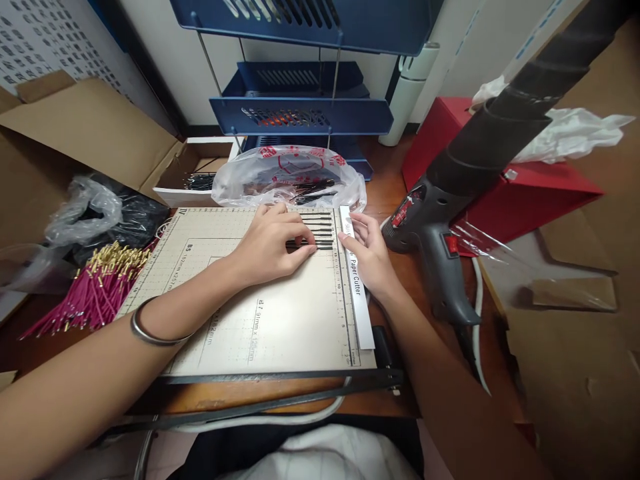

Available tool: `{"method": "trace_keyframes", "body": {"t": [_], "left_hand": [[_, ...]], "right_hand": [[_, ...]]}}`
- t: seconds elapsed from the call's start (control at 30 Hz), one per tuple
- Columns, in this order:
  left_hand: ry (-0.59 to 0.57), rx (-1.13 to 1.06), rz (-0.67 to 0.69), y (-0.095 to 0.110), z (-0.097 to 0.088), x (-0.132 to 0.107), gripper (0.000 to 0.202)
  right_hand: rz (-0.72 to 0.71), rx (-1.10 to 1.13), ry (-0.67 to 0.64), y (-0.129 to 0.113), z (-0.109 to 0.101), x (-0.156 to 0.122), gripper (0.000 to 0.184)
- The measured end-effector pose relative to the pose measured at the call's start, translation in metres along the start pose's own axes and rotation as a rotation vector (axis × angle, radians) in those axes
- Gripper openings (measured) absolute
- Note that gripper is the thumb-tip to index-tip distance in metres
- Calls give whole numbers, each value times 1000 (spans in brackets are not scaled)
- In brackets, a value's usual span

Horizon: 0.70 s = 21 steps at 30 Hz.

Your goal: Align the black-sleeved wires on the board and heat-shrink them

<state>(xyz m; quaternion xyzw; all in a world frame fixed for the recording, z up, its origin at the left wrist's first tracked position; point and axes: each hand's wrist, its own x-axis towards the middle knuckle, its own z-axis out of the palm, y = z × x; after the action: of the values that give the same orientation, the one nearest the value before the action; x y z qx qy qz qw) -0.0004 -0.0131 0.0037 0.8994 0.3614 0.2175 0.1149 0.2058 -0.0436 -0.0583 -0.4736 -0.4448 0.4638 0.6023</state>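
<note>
A cream paper cutter [295,320] with printed size lines lies in front of me. Several thin black strips [324,230] lie side by side across its upper right, their ends close to the white bar [361,307] along the right edge. My left hand [273,243] is over the board, closed, thumb and forefinger together at the nearest black strip. At the bar's upper part, my right hand [367,250] has its thumb over the bar and its fingers curled along the outer side. The cutter's long dark blade arm [280,396] is swung out along the front edge.
A heat gun [440,233] stands at right beside a red box [545,193]. Behind the cutter are a plastic bag [290,170] of black pieces and blue shelf trays [305,115]. Magenta pieces with gold tips [95,287] and an open carton [100,127] are at left.
</note>
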Motion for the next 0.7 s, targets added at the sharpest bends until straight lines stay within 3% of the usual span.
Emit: {"method": "trace_keyframes", "body": {"t": [0.27,0.47,0.7], "left_hand": [[-31,26,-13,4,-3,1,25],[-38,43,-8,4,-4,2,26],[-40,61,-35,2,-7,4,28]], "right_hand": [[-52,95,-10,8,2,14,62],[-41,79,-68,11,-1,16,66],[-5,109,-34,5,2,16,66]]}}
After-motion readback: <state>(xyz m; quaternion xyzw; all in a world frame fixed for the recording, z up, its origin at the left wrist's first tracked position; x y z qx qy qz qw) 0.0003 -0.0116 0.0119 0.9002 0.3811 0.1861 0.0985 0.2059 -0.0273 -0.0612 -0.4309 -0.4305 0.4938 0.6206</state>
